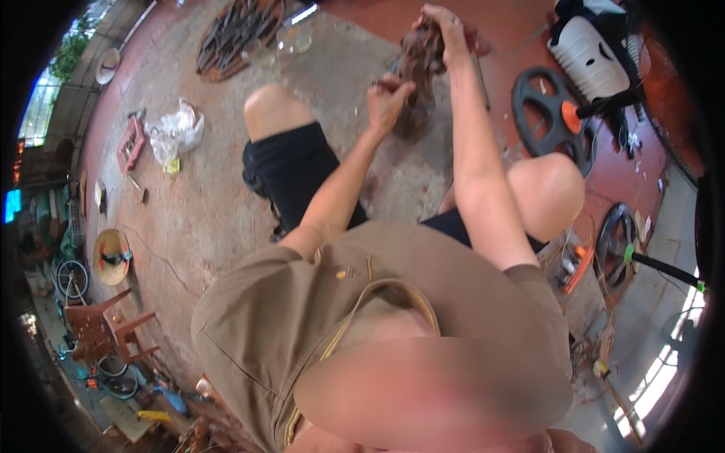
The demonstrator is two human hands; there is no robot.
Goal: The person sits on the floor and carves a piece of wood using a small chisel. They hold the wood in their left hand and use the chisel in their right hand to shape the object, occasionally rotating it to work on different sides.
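Note:
A dark brown, knobbly piece that looks like carved wood (421,64) stands between my bare legs, at the far middle of the view. My right hand (447,34) is closed over its upper right side, fingers curled across the top. Lower down on the left, my left hand (389,106) is closed, with the thumb toward the piece. A short dark bit shows by its fingertips; whether that is a tool or part of the carving I cannot make out. The far side of the piece is hidden.
Dark narrow strips (238,34) lie in a round heap at the far left, beside clear glasses (294,44). Left are a plastic bag (177,134), a pink basket (131,145) and a straw hat (113,257). Right stand a black round fan base (540,106) and a white plastic seat (593,57).

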